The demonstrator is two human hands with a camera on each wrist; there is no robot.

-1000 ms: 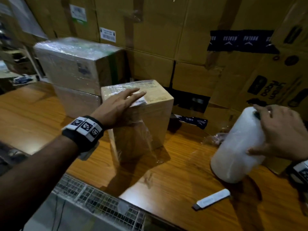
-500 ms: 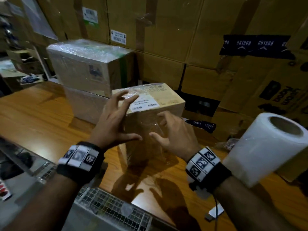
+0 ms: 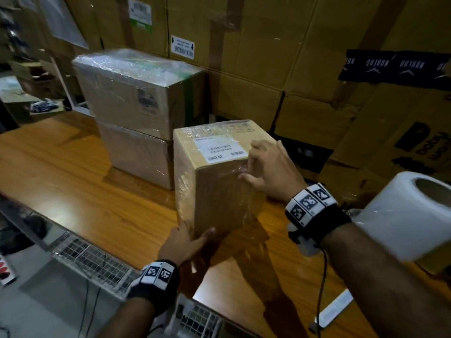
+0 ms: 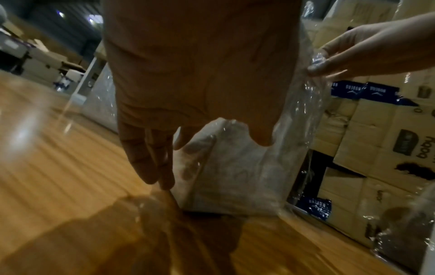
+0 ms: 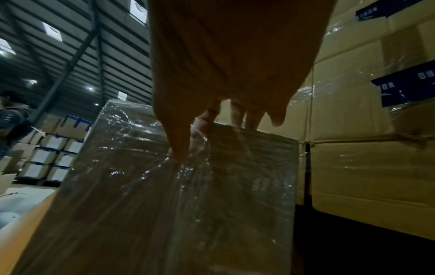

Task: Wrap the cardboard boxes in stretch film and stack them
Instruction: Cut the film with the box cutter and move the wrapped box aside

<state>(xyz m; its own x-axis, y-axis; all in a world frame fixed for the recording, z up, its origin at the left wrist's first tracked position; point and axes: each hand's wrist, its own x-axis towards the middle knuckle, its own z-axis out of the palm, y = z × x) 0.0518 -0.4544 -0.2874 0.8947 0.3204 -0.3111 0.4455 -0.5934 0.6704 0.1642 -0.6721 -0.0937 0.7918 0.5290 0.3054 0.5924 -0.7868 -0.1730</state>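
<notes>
A film-wrapped cardboard box (image 3: 214,181) with a white label stands upright on the wooden table (image 3: 73,172). My left hand (image 3: 188,240) braces its lower near corner, thumb on the front face and straight fingers (image 4: 150,158) along the left side. My right hand (image 3: 263,167) is at the box's upper right edge. Its thumb and forefinger pinch a puckered bit of stretch film (image 5: 186,154) against the box (image 5: 164,204). Two wrapped boxes stand stacked behind on the left, the upper box (image 3: 136,93) on the lower box (image 3: 139,157). The film roll (image 3: 400,215) lies to the right.
A wall of large cartons (image 3: 268,57) rises close behind the boxes. A white box cutter (image 3: 336,308) lies on the table near my right forearm. A wire mesh tray (image 3: 97,262) runs along the table's near edge. Another person (image 5: 11,119) stands far off.
My right hand left the film roll, came to the box and rose to its upper right edge, pinching film. My left hand slid from the top down to the lower corner.
</notes>
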